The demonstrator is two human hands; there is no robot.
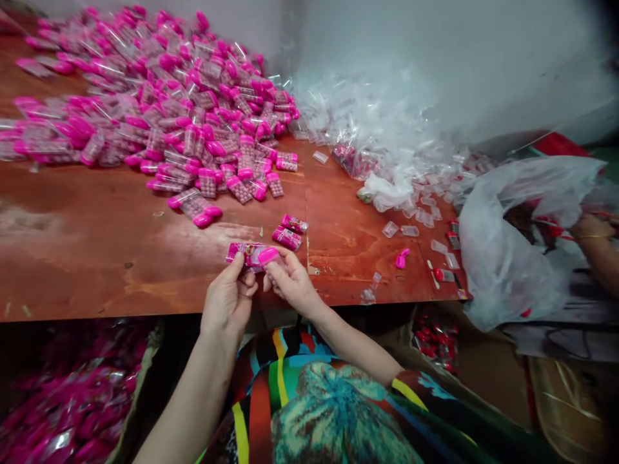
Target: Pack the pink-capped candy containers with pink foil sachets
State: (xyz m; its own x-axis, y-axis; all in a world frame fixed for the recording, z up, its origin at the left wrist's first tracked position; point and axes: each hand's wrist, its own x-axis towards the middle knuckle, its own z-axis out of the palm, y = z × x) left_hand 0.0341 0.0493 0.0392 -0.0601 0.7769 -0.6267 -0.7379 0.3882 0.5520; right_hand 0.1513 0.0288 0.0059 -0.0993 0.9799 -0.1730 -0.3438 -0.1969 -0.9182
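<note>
Just over the table's front edge, my left hand (228, 298) pinches a printed pink wrapper (235, 252) between thumb and fingers. Touching the wrapper's right end is a small clear container with a bright pink cap (267, 256), gripped by my right hand (293, 282). How far the container sits inside the wrapper I cannot tell. Beyond my hands lie two pink-wrapped containers (286, 238) side by side. A large heap of pink-capped clear containers (193, 122), filled with small round pellets, spreads over the back left.
Clear empty containers (367, 116) pile up at the back right. A pink cap (402, 258) lies nearer. At right, another person's arm (597, 235) reaches by a translucent plastic bag (512, 258). Below the table are a box of pink pieces (72, 399) and red pieces (435, 338).
</note>
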